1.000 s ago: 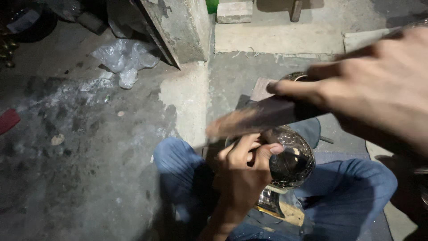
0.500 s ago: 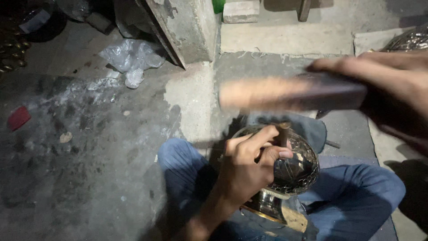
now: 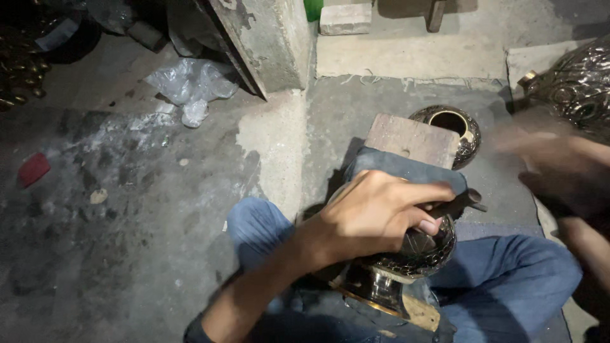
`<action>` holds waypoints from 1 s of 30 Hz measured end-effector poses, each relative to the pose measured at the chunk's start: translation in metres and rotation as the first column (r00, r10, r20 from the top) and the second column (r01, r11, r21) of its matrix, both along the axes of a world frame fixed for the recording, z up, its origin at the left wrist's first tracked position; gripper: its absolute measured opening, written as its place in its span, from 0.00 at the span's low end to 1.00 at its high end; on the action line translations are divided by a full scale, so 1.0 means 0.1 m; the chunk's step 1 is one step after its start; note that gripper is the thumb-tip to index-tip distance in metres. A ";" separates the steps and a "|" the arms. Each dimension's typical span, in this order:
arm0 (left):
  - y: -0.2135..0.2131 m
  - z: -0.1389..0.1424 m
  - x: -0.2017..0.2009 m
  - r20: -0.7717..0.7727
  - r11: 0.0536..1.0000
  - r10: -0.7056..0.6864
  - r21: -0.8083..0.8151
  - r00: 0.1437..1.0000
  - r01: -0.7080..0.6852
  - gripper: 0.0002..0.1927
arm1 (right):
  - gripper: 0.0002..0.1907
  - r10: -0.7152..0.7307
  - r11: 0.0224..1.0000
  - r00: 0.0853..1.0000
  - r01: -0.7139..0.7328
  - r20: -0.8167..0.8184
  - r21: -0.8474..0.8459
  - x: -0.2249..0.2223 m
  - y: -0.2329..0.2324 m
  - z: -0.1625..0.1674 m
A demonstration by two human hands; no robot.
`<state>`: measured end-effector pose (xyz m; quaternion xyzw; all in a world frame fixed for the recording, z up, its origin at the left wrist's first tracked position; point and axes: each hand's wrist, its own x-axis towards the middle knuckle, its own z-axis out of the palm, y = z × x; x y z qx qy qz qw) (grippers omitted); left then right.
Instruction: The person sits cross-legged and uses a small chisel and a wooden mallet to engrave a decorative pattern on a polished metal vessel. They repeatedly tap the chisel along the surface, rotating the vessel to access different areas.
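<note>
My left hand [image 3: 375, 216] is shut on a dark metal chisel [image 3: 459, 204], its tip resting on an engraved brass vase [image 3: 422, 254] that lies tilted between my knees in blue jeans. My right hand [image 3: 562, 171] is a motion blur at the right, above and apart from the vase. It grips a wooden mallet [image 3: 518, 136], which is smeared and hard to make out. Beyond the vase a wooden block [image 3: 413, 140] stands on the floor, its near side covered by a blue cloth [image 3: 406, 170].
A small round brass pot [image 3: 467, 130] sits behind the block. A large engraved metal vessel [image 3: 575, 82] is at the right edge. A concrete post [image 3: 267, 38], a crumpled plastic bag [image 3: 187, 86], a brick [image 3: 346, 18] and a red scrap [image 3: 33, 168] lie on the dusty floor.
My right hand with the mallet has swung from above the vase up and out to the right. The left hand keeps the chisel on the vase.
</note>
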<state>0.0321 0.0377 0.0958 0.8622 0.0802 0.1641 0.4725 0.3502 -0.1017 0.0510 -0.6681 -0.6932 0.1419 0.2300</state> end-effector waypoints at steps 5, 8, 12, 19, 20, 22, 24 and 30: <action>0.10 0.00 0.15 0.057 0.973 -0.111 0.211 0.992 0.097 0.23 | 0.34 -0.269 0.932 0.849 0.349 -0.456 0.099 -0.54 -0.36 -0.14; 0.12 0.04 0.20 -0.239 0.973 -0.132 0.155 0.962 0.172 0.23 | 0.32 -0.461 0.768 0.638 0.635 -0.617 0.083 -0.82 -0.49 -0.27; 0.15 0.06 0.28 -0.109 0.940 -0.274 0.179 0.955 0.290 0.26 | 0.20 -0.397 0.719 0.835 0.541 -0.381 0.436 -0.94 -0.65 -0.52; 0.08 -0.03 0.17 0.110 0.962 -0.229 0.174 0.967 0.208 0.24 | 0.17 -0.575 0.679 0.759 0.651 -0.306 0.338 -1.06 -0.72 -0.94; 0.03 -0.04 0.12 0.221 0.974 -0.176 0.178 0.959 0.138 0.20 | 0.17 -0.563 0.672 0.744 0.665 -0.359 0.326 -1.07 -0.72 -0.91; -0.06 -0.02 -0.15 0.323 0.998 0.024 0.051 0.946 -0.043 0.14 | 0.19 -0.421 0.678 0.799 0.591 -0.429 0.437 -1.07 -0.66 -0.79; -0.18 -0.03 -0.27 0.328 0.974 0.219 -0.123 0.919 -0.189 0.11 | 0.25 -0.410 0.686 0.862 0.507 -0.297 0.522 -1.06 -0.57 -0.63; -0.47 -0.13 -0.21 0.222 0.829 0.557 -0.102 0.800 -0.549 0.06 | 0.26 -0.140 0.771 0.775 0.476 -0.616 0.423 -0.99 -0.14 -0.27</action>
